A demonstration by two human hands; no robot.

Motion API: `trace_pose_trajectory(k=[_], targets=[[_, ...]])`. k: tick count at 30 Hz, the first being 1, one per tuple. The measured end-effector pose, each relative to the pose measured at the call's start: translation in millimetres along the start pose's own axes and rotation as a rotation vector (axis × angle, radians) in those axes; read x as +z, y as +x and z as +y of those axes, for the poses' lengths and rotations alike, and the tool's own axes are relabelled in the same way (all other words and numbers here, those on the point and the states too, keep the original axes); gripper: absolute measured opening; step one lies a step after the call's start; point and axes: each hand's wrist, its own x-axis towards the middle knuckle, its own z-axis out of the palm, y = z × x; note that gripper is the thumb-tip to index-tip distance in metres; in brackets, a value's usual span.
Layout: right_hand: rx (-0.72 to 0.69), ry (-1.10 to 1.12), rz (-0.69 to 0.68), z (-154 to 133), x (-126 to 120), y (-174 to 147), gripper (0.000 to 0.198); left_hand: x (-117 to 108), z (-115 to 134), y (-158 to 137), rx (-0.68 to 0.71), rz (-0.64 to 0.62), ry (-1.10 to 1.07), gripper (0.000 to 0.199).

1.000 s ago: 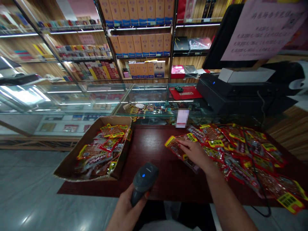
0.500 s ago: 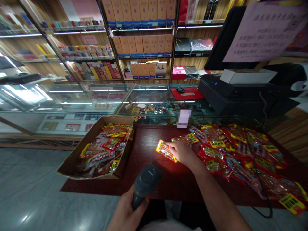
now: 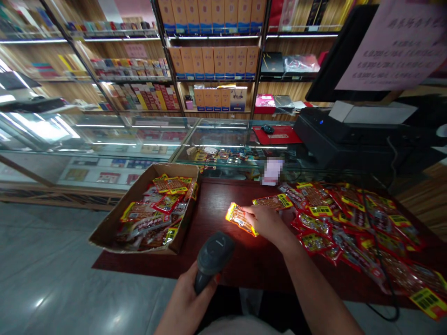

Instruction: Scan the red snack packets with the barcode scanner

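Observation:
My left hand [image 3: 195,291] is wrapped round the handle of a dark grey barcode scanner [image 3: 215,253], its head pointing forward over the table's front part. In my right hand [image 3: 267,223] a red and yellow snack packet [image 3: 239,217] is pinched by its right side, and bright light from the scanner falls on it. Just behind that hand another snack packet [image 3: 274,201] lies flat on the dark red table [image 3: 216,195]. To the right spreads a heap of similar packets [image 3: 335,223]. A cardboard box [image 3: 185,232] at the left holds several more.
A black cable [image 3: 379,251] runs over the heap and hangs off the table's front. Behind stand a glass display counter [image 3: 223,128], a red mat [image 3: 288,135] with a computer mouse [image 3: 267,129], and a monitor [image 3: 335,56] on a black cash drawer [image 3: 335,144].
The view has shifted slightly, so the box, heap and shelves sit farther right. Both hands keep their holds, and the lit packet stays in almost the same spot before the scanner.

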Motion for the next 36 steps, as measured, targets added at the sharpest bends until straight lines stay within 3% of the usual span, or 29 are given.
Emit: trace_pose_trajectory(k=[8, 13, 17, 19, 23, 25, 27, 29, 33, 36], targets=[[-0.01, 0.022, -0.019, -11, -1, 1, 0.039, 5, 3, 9, 0.0, 0.021, -0.021, 0.022], [-0.05, 0.081, 0.011, -3, 3, 0, 0.038, 7, 5, 14, 0.017, 0.018, -0.05, 0.022], [0.023, 0.177, 0.05, -2, 6, 12, 0.036, 4, 3, 11, -0.012, 0.049, -0.05, 0.025], [0.03, 0.301, 0.064, -18, 8, 31, 0.035, 2, 1, 8, -0.038, 0.07, -0.041, 0.028], [-0.098, 0.636, 0.008, -73, 14, 80, 0.036, 2, -1, 2, -0.053, 0.094, -0.021, 0.03], [-0.127, 0.614, -0.009, -85, 14, 96, 0.038, 2, -2, 0, -0.052, 0.107, -0.022, 0.029], [-0.09, 0.394, 0.001, -72, 12, 96, 0.039, 2, -3, -1, -0.059, 0.119, -0.027, 0.029], [0.002, 0.149, 0.006, -35, 7, 83, 0.041, 1, -4, -1, -0.066, 0.124, -0.031, 0.028], [0.21, -0.085, -0.033, 59, -13, 45, 0.055, 0, -4, 2, -0.067, 0.1, -0.048, 0.025], [0.245, -0.19, -0.077, 101, -24, 32, 0.066, 3, -3, 4, -0.064, 0.063, -0.07, 0.023]])
